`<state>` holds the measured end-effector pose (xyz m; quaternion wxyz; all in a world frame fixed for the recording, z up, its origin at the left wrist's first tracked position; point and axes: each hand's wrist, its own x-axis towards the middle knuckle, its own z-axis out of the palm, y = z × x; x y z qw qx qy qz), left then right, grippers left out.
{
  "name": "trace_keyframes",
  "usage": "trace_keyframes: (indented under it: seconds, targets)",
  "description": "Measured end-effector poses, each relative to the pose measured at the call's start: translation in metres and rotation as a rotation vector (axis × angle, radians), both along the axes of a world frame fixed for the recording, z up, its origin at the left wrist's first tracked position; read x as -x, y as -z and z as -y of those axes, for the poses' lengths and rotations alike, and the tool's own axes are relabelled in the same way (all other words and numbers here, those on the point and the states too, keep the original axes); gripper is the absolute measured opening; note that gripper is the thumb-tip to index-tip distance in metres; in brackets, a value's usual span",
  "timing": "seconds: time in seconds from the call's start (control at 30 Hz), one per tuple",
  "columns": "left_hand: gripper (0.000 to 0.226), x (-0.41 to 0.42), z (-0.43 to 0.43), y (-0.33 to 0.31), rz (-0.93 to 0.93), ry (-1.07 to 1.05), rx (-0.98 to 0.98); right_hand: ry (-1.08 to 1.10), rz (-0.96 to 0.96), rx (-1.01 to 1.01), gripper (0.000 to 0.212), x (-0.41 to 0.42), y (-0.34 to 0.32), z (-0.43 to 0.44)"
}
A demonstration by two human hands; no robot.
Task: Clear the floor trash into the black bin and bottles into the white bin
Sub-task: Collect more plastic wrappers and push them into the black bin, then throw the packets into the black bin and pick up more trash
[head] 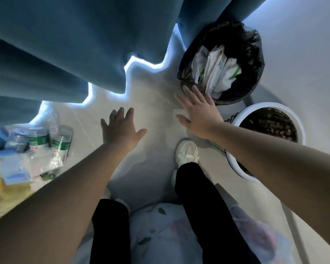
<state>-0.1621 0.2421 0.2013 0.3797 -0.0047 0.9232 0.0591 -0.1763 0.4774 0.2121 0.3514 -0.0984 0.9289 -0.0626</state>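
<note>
Legs (198, 197) below hands. Left hand (120, 128), right hand (196, 115) splayed, empty. Black bin (236, 99) just past right hand, white bin (265, 107) under right forearm, bottles (60, 141) left of left hand.

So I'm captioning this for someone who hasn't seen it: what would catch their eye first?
The left hand and right hand reach across the middle, both spread open, holding nothing. Upper right, the black bin holds white wrappers, with the white bin just below it. At the left edge, bottles and other trash lie piled on the floor.
</note>
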Motion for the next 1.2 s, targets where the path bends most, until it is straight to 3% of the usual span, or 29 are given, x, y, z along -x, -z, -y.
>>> trace_keyframes:
  seconds: [0.6, 0.87, 1.2]
  targets:
    - [0.076, -0.21, 0.326, 0.003, 0.02, -0.41, 0.181, -0.524, 0.099, 0.065, 0.067, -0.08, 0.015, 0.348]
    - [0.077, -0.239, 0.417, 0.033, -0.02, -0.526, 0.145, -0.512, 0.152, 0.006, 0.076, -0.104, 0.06, 0.469]
    - [0.082, -0.218, 0.475, 0.153, -0.085, -0.773, 0.166, -0.395, 0.067, 0.035, 0.088, -0.1, 0.19, 0.546]
